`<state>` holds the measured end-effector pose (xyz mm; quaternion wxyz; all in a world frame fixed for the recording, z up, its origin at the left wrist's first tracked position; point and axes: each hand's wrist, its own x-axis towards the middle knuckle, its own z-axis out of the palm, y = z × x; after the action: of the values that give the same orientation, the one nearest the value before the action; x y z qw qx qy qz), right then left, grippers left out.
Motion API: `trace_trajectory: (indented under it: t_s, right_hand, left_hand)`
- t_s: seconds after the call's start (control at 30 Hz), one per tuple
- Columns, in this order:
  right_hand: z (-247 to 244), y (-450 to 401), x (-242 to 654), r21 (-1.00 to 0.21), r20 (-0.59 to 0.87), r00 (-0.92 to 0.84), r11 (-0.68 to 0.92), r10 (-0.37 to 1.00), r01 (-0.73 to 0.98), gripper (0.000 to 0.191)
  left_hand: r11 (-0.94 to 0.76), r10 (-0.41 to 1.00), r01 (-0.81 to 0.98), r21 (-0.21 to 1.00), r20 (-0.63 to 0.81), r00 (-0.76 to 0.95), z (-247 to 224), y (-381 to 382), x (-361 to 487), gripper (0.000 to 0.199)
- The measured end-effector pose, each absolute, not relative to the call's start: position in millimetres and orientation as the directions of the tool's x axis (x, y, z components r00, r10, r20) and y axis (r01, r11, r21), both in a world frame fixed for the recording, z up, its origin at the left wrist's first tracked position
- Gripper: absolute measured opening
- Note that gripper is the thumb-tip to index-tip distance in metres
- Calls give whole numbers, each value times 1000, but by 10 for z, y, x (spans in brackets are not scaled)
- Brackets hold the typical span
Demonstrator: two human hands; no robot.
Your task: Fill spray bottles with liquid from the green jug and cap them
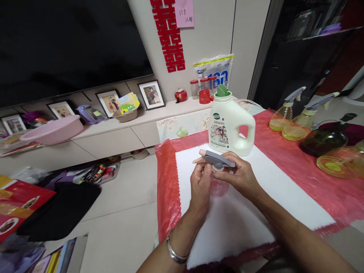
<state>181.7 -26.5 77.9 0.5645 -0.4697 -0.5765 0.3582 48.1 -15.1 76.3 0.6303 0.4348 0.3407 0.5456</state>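
A grey spray head (218, 158) with a pale pink nozzle and trigger sits at the neck of a clear pinkish bottle (219, 186), over a white cloth (233, 212). My left hand (201, 184) wraps its fingers round the bottle's neck area, below the trigger. With thumb and fingers, my right hand (239, 174) pinches the back of the spray head and its collar. Just behind my hands stands a large pale green jug (231, 125) with a green cap piece (222, 90) resting in its open mouth.
Several spray bottles, among them a clear one (281, 115) and a dark one (324, 142), stand on the red covering (287, 151) at the right. Behind the table, a long shelf (110, 123) holds picture frames, a pink basin (54, 131) and red-lidded jars.
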Motion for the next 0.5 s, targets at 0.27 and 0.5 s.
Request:
trace_trajectory:
  t_s: [0.27, 0.5]
  right_hand:
    - [758, -264, 1808, -951, 296, 19, 293, 955, 97, 39]
    - [787, -254, 1901, -948, 299, -119, 309, 947, 71, 33]
  left_hand:
    - [31, 977, -448, 893, 67, 201, 758, -157, 463, 26]
    - [28, 979, -475, 880, 70, 189, 732, -130, 487, 29]
